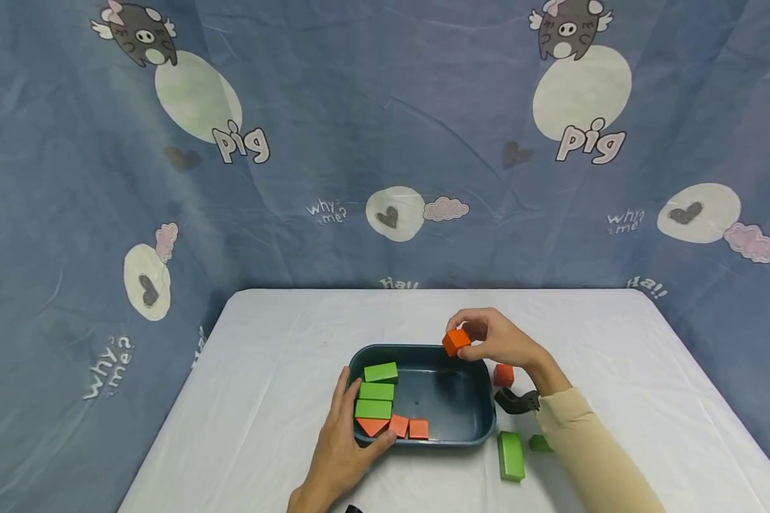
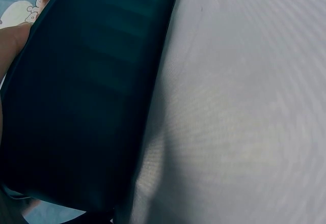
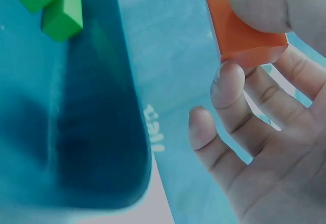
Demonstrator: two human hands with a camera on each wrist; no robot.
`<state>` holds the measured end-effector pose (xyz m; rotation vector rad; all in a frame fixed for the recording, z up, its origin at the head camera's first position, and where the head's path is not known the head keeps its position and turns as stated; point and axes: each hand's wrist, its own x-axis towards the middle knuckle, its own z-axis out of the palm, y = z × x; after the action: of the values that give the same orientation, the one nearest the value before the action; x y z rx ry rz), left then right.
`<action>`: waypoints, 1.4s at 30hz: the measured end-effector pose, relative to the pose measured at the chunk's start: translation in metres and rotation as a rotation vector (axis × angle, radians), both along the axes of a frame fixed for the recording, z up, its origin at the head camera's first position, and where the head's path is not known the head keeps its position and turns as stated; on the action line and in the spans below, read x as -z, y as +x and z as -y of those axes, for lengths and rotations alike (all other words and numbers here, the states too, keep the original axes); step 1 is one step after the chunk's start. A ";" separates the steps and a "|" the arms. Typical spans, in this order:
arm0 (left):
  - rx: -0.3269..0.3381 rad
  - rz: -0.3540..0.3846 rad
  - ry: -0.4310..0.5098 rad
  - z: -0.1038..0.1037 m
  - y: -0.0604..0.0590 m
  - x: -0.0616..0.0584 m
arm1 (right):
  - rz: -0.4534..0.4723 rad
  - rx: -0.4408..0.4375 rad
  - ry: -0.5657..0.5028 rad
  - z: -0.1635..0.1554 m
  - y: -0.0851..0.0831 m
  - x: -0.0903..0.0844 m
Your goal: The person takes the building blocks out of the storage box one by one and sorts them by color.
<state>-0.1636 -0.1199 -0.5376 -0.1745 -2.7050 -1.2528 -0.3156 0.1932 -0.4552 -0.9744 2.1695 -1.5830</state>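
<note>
A dark teal plastic bin [image 1: 449, 442] stands on the white table. At its near left corner my left hand [image 1: 340, 442] holds the rim, fingers along the left side and thumb at the near edge. Above the bin's far right corner, my right hand [image 1: 497, 338] pinches an orange block [image 3: 244, 30] between thumb and fingertips. Inside the bin, several green blocks [image 1: 376, 391] lie along the left side. An orange triangular block [image 1: 372, 425] and two small orange blocks [image 1: 418, 429] lie near its front. The left wrist view shows mostly the bin's outer wall [image 2: 86, 91].
Right of the bin, another orange block [image 1: 503, 375] sits on the table. A green block [image 1: 511, 456] lies nearer, with a second green block [image 1: 540, 443] partly hidden by the right sleeve [image 1: 590, 449]. Behind the table [image 1: 282, 342] hangs a blue patterned cloth [image 1: 334, 142].
</note>
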 end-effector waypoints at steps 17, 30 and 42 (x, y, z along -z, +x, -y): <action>0.004 -0.037 -0.008 -0.003 -0.005 0.003 | 0.006 0.214 0.008 -0.074 0.015 0.000; -0.008 -0.034 -0.007 -0.006 -0.006 0.002 | 0.043 0.331 0.049 -0.110 0.028 0.004; -0.005 -0.045 -0.034 -0.005 -0.003 0.005 | 0.040 0.401 0.074 -0.136 0.041 0.029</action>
<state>-0.1666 -0.1145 -0.5425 -0.1974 -2.6884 -1.1874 -0.2750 0.3289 -0.4844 -0.5006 2.4882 -1.6505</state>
